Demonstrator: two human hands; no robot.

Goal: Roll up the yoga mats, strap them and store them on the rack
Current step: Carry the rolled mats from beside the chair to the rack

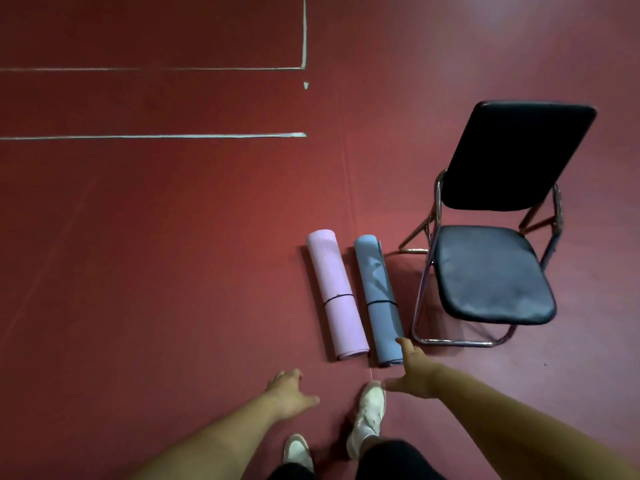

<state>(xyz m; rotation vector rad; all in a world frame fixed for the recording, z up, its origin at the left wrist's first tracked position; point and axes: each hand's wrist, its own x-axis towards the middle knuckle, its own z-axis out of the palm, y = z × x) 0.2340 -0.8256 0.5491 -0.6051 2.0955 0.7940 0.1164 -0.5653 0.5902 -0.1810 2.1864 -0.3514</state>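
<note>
Right hand (414, 370) spread, fingertip at blue mat (379, 303)

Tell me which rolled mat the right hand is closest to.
The blue mat, the one lying beside the folding chair. The right hand reaches its near end; the pink mat lies farther left, nearer the left hand.

Two rolled yoga mats lie side by side on the floor, not quite touching, long axes running near-to-far. Pink mat (337, 296) on the left, blue-grey mat (378, 301) on the right. Each has a thin black strap around its middle.
</note>
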